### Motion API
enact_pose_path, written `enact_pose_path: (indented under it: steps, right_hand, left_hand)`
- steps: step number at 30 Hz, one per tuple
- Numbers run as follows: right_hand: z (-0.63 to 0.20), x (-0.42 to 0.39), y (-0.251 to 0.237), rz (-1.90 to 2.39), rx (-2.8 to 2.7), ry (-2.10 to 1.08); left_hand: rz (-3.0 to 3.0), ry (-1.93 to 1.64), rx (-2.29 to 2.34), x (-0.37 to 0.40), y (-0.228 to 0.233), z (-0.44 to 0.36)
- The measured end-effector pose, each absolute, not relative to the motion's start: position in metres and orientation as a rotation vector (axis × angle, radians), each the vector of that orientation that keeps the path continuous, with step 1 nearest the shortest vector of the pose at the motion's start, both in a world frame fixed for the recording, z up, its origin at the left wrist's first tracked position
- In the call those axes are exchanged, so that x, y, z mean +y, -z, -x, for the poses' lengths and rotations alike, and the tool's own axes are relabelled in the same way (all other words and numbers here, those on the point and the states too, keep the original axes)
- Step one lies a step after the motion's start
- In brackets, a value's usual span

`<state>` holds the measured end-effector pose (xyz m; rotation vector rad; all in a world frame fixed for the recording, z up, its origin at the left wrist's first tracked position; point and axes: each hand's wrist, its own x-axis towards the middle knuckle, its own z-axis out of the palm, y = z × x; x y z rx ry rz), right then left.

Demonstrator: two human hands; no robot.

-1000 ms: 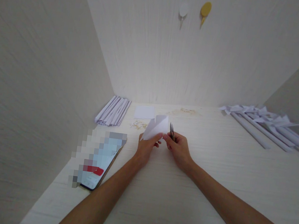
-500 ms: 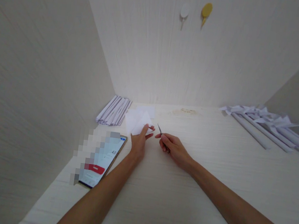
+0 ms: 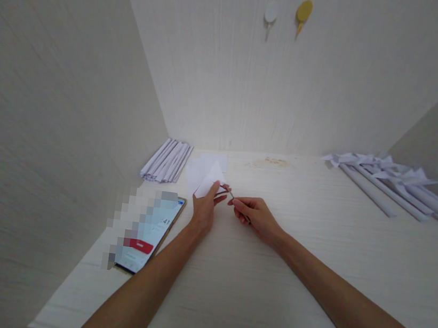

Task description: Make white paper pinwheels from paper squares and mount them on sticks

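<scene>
My left hand (image 3: 206, 205) pinches a folded sheet of white paper (image 3: 210, 182), its peak pointing up and away from me, thumb on top and the other fingers under its right edge. My right hand (image 3: 251, 209) is closed around what looks like a small pair of scissors (image 3: 232, 193); a thin metal point sticks out and the handle is mostly hidden by the fingers. The metal tip is beside the left fingertips, at the paper's right edge; whether it touches the paper I cannot tell. More white paper (image 3: 219, 160) lies flat on the table just behind.
A bundle of rolled white paper tubes (image 3: 167, 161) lies at the back left. A lit phone (image 3: 153, 236) rests beside my left forearm. Longer paper rolls with pointed paper pieces (image 3: 397, 190) are at the right. Walls enclose the left, back and right; two hooks (image 3: 304, 11) hang on the back wall.
The right hand's metal tip has swung left and come up to the left fingers and the paper. The folded paper has turned slightly in the left hand.
</scene>
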<state>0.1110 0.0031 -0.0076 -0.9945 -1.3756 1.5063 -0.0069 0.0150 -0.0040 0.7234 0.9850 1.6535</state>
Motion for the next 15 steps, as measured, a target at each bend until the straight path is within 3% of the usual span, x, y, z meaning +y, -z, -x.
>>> enact_pose_path:
  steps: [15]
  right_hand:
    - [-0.1126, 0.0039, 0.0073, 0.989, -1.347, -1.538]
  left_hand:
    - [-0.751, -1.624, 1.011, 0.0155, 0.0029, 0.0071]
